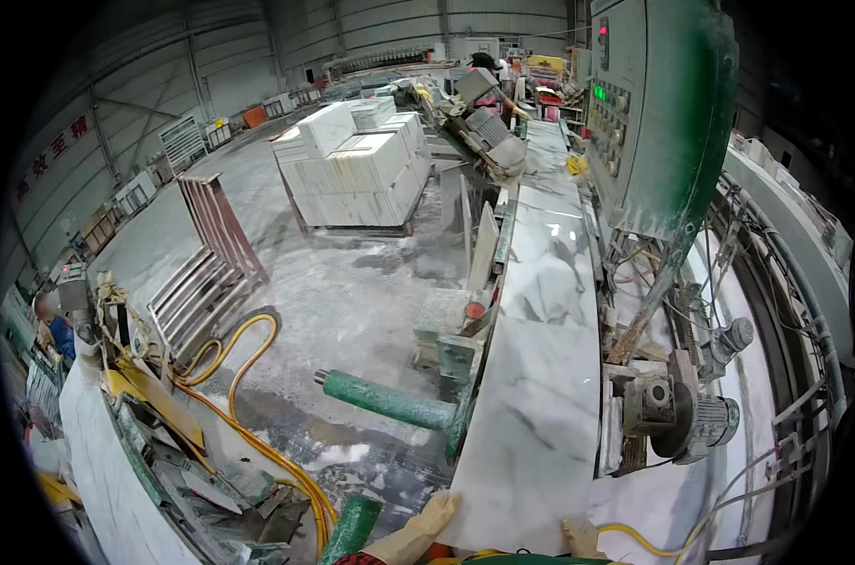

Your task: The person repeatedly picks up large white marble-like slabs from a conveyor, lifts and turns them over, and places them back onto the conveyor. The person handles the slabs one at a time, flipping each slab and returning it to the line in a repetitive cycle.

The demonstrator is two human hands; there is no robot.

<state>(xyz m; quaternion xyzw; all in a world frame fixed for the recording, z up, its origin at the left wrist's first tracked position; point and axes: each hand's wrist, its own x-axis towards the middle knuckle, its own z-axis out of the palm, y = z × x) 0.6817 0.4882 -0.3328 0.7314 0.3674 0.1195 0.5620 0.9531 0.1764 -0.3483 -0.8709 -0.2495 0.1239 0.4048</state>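
Observation:
A white marble slab (531,424) with grey veins lies on a long narrow conveyor line in front of me, its near end close to my body. My left hand (429,527), in a cream work glove, holds the slab's near left edge. At the near right edge my right hand (581,539), gloved alike, presses against the slab; only its fingers show. Farther up the line lies another glossy veined slab (545,282). A green roller (385,400) sticks out to the left of the line, and the end of another green tube (354,524) is beside my left forearm.
To the right stand a control cabinet (625,122) and an electric motor (710,424). White slabs are stacked on a pallet (366,169) left of the line, near a metal rack (211,273). Yellow hoses (249,414) cross the floor. A person (62,334) is at far left.

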